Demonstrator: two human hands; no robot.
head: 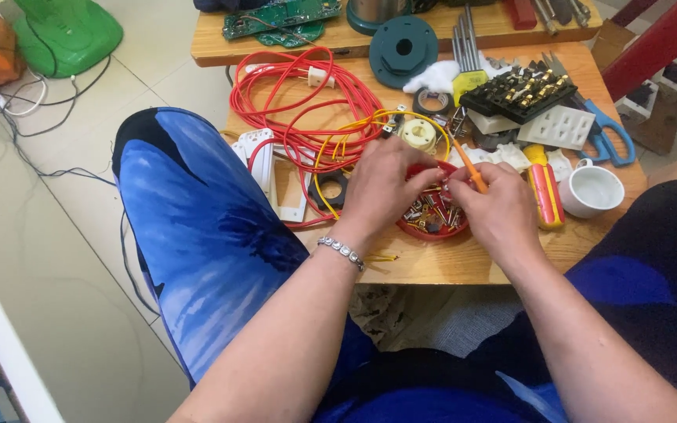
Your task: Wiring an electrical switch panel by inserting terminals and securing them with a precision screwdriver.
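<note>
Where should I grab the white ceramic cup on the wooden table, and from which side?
Grip the white ceramic cup by its rim from above, or around its body from the right. It stands upright, mouth open, and the red and yellow tool crowds its left side.

Home repair bench, electrical work. Low wooden table (432, 270) on a tiled floor (80, 235), piled with a coil of red insulated wire (299, 102), green printed circuit boards (280, 17), white plastic socket plates (558, 127), blue-handled scissors (609, 133) and a red shallow dish of small screws (432, 215).
</note>
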